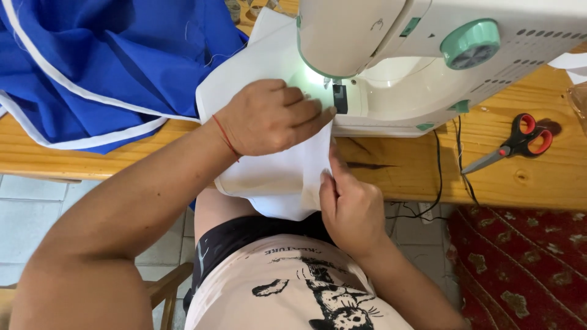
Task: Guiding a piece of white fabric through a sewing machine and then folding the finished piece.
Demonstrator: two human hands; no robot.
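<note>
Bright daylight, sharp; machine lamp point(309, 78) glares.

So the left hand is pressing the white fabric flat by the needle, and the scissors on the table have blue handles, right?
Not quite. The head view shows the scissors have red and black handles, not blue. The rest holds: the left hand presses the white fabric flat beside the needle, and the scissors lie on the table.

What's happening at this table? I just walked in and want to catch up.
A person is feeding white fabric under the needle of a white sewing machine. The left hand presses the cloth flat; the right hand pinches its near edge. Blue fabric is heaped on the left, and red-handled scissors lie on the right.
</note>
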